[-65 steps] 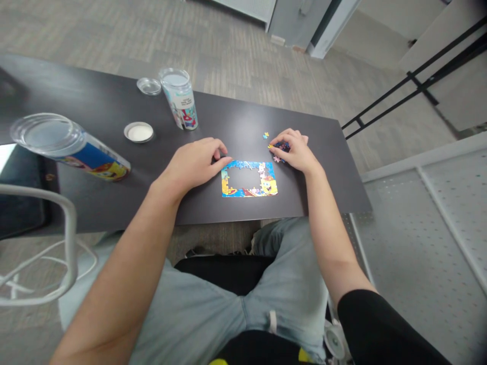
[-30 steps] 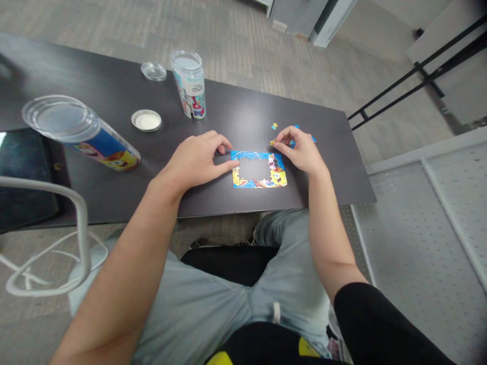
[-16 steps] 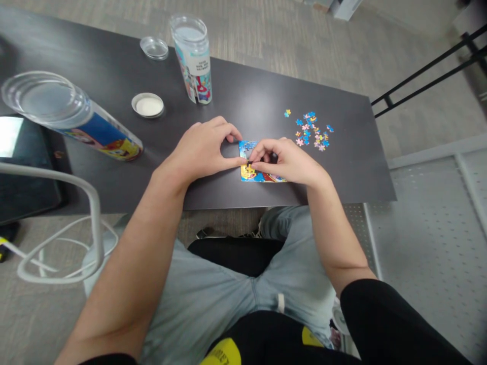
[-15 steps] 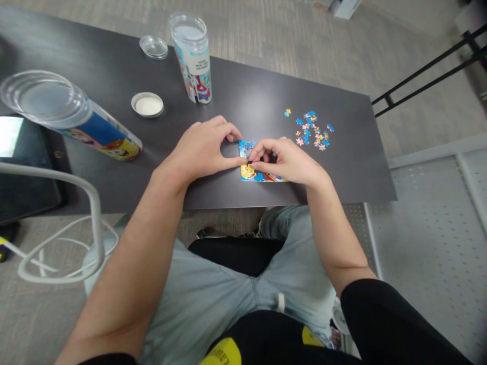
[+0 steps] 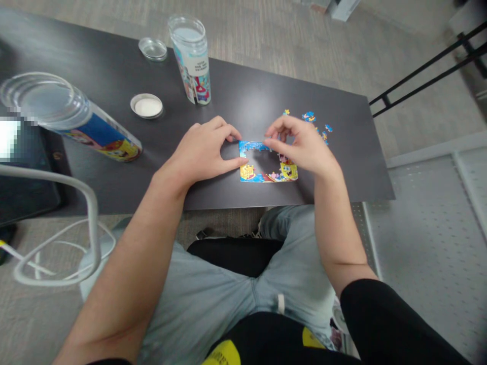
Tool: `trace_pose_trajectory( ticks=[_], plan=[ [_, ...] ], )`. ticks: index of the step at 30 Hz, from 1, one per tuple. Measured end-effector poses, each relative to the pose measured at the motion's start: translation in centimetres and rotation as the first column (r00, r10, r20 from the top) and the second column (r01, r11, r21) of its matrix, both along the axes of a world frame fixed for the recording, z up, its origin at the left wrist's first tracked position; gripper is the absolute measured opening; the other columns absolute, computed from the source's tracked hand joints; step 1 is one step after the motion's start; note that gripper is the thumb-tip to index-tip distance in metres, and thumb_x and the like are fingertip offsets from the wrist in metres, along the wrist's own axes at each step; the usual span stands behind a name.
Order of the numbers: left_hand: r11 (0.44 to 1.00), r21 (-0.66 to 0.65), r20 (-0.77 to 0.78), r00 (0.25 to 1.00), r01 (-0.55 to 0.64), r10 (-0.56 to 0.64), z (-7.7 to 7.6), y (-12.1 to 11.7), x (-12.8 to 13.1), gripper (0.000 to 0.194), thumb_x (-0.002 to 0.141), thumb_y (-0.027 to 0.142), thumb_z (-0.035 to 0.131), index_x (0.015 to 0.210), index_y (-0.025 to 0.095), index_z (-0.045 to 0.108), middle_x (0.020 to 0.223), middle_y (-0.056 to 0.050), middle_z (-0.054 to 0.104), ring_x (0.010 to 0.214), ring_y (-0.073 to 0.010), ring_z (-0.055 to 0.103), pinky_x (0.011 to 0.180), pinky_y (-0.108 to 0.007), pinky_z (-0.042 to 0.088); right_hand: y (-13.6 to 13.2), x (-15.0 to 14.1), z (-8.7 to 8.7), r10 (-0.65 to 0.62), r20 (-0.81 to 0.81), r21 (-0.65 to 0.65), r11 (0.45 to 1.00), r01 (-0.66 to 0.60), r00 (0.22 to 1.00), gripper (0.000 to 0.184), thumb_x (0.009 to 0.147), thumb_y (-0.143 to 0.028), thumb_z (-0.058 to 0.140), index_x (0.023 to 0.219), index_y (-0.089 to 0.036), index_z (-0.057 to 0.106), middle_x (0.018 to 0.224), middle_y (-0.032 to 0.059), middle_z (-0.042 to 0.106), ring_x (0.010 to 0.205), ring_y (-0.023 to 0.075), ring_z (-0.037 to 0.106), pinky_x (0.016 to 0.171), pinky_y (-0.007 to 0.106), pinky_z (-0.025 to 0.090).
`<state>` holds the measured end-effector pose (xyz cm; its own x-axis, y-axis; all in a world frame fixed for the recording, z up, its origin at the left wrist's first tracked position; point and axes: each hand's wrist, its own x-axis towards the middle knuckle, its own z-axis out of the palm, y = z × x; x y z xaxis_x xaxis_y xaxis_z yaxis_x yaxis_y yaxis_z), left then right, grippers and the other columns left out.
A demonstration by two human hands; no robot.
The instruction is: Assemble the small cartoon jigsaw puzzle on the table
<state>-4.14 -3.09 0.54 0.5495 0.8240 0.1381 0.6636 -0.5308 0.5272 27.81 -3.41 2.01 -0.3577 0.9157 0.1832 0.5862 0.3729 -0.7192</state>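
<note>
A partly assembled jigsaw puzzle [image 5: 255, 178] lies flat on the dark table, a rectangular frame of joined pieces around a bare middle. Blue runs along its top, and yellow cartoon parts show at the lower left and right. My left hand [image 5: 203, 149] rests at its left side, fingers spread, thumb on the left edge and curled fingertips by the top left corner. My right hand [image 5: 300, 144] hovers over the upper right part, thumb and index finger slightly apart with no piece visible between them. Loose puzzle pieces [image 5: 309, 117] lie beyond it, partly hidden by that hand.
A tall clear-topped canister [image 5: 200, 76] stands at the back, with a larger one [image 5: 102, 129] at left. Two round lids [image 5: 147, 106] [image 5: 152, 49] lie near them. A dark tablet-like device [image 5: 28, 177] and a pale curved tube [image 5: 93, 218] are at far left.
My right hand has moved up and right from the puzzle's left part, uncovering its bare middle and right side. It now hides some loose pieces. My left hand stays in place.
</note>
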Motion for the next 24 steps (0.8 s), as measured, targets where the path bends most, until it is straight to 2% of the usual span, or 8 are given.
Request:
trace_pose_trajectory(
  ticks=[2, 4, 7, 10, 12, 16, 19, 24],
  plan=[
    [1.0, 0.006, -0.003, 1.0, -0.005, 0.005, -0.1, -0.3, 0.3, 0.056, 0.106, 0.057, 0.101, 0.149, 0.024, 0.086, 0.152, -0.017, 0.082, 0.138, -0.043, 0.08, 0.123, -0.057, 0.055, 1.9, 2.4, -0.4, -0.129, 0.013, 0.093, 0.987, 0.128, 0.992, 0.028, 0.112, -0.057, 0.091, 0.119, -0.031, 0.086, 0.111, 0.0073, 0.086, 0.098, 0.0297, 0.077, 0.093, 0.049, 0.068],
    [1.0, 0.006, -0.001, 1.0, -0.007, 0.007, -0.3, -0.6, 0.7, 0.059, 0.105, 0.058, 0.102, 0.15, 0.025, 0.084, 0.154, -0.017, 0.08, 0.141, -0.0446, 0.078, 0.126, -0.061, 0.053, 4.0, 4.9, -1.5, -0.212, 0.04, 0.158, 0.966, 0.204, 0.976, 0.034, 0.115, -0.063, 0.088, 0.123, -0.03, 0.086, 0.116, 0.009, 0.086, 0.101, 0.0309, 0.08, 0.098, 0.052, 0.07],
    [1.0, -0.009, 0.001, 1.0, 0.003, -0.003, -0.4, -0.7, 1.2, 0.061, 0.103, 0.059, 0.105, 0.15, 0.026, 0.084, 0.152, -0.016, 0.079, 0.14, -0.0444, 0.077, 0.127, -0.062, 0.05, 6.7, 7.2, -3.8, -0.348, 0.173, 0.26, 0.919, 0.298, 0.922, 0.043, 0.124, -0.063, 0.079, 0.146, -0.026, 0.085, 0.136, 0.0147, 0.085, 0.12, 0.0385, 0.084, 0.113, 0.066, 0.069],
    [1.0, -0.022, 0.005, 1.0, 0.017, -0.017, -0.5, -0.7, 1.3, 0.064, 0.101, 0.058, 0.107, 0.15, 0.024, 0.084, 0.148, -0.016, 0.08, 0.139, -0.0439, 0.078, 0.126, -0.06, 0.05, 7.7, 7.5, -5.7, -0.406, 0.333, 0.267, 0.906, 0.328, 0.851, 0.044, 0.124, -0.049, 0.081, 0.163, -0.028, 0.083, 0.161, 0.0209, 0.079, 0.147, 0.0494, 0.079, 0.134, 0.083, 0.055],
    [0.999, -0.026, 0.007, 1.0, 0.021, -0.021, -0.5, -0.6, 1.2, 0.065, 0.1, 0.058, 0.107, 0.15, 0.023, 0.085, 0.147, -0.015, 0.08, 0.141, -0.0445, 0.077, 0.126, -0.06, 0.049, 7.6, 6.9, -6.2, -0.427, 0.381, 0.256, 0.901, 0.351, 0.82, 0.045, 0.123, -0.042, 0.081, 0.166, -0.03, 0.084, 0.167, 0.0227, 0.076, 0.157, 0.0539, 0.073, 0.138, 0.089, 0.047],
    [0.999, -0.036, 0.009, 1.0, 0.024, -0.023, -0.7, -0.4, 1.1, 0.066, 0.099, 0.063, 0.105, 0.149, 0.026, 0.085, 0.148, -0.015, 0.081, 0.14, -0.0445, 0.076, 0.126, -0.06, 0.049, 6.9, 5.6, -5.7, -0.456, 0.362, 0.243, 0.888, 0.39, 0.813, 0.039, 0.121, -0.038, 0.077, 0.158, -0.03, 0.087, 0.165, 0.0244, 0.077, 0.163, 0.0581, 0.064, 0.139, 0.091, 0.041],
    [0.999, -0.035, 0.013, 1.0, 0.021, -0.02, -0.8, -0.5, 1.0, 0.066, 0.101, 0.066, 0.102, 0.15, 0.026, 0.085, 0.15, -0.016, 0.081, 0.141, -0.0444, 0.076, 0.126, -0.06, 0.049, 6.7, 5.0, -4.9, -0.452, 0.339, 0.219, 0.891, 0.398, 0.825, 0.03, 0.119, -0.035, 0.076, 0.146, -0.029, 0.089, 0.16, 0.0241, 0.079, 0.16, 0.0575, 0.066, 0.14, 0.09, 0.038],
    [0.999, -0.044, 0.011, 1.0, 0.008, -0.008, -0.8, -0.4, 0.9, 0.059, 0.109, 0.061, 0.092, 0.152, 0.021, 0.084, 0.149, -0.019, 0.082, 0.144, -0.0458, 0.077, 0.127, -0.062, 0.05, 6.7, 4.8, -4.3, -0.476, 0.301, 0.192, 0.879, 0.437, 0.826, 0.013, 0.115, -0.031, 0.082, 0.126, -0.029, 0.088, 0.154, 0.0199, 0.086, 0.154, 0.0512, 0.074, 0.14, 0.082, 0.043]
  ],
)
